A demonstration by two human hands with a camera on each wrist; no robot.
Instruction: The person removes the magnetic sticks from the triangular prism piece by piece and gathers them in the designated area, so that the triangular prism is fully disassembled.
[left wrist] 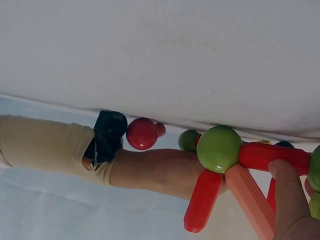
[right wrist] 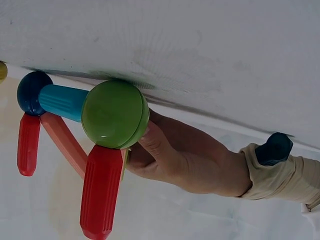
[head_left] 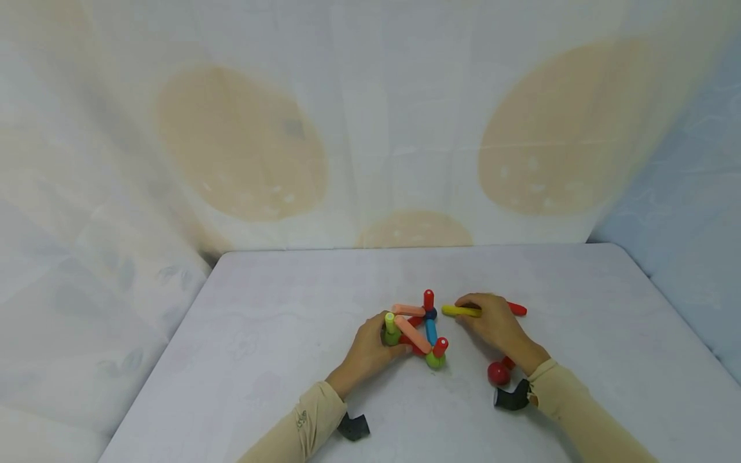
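Rods and balls of the light, rigid magnetic toy frame (head_left: 418,328) likely detach easily, so the left hand (head_left: 370,350) grips its near-left green corner while the right hand (head_left: 492,321) pinches a yellow rod (head_left: 460,310).

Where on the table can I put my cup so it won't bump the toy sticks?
Bare table lies left of the left hand, and more along the far edge behind the stick-and-ball structure. It is crowded between both hands and near the right hand, with its yellow stick and red ball.

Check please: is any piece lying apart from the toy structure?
Yes. A red plastic ball with a short red rod lies alone on the white table, beside the right hand's wrist, apart from the stick-and-ball structure.
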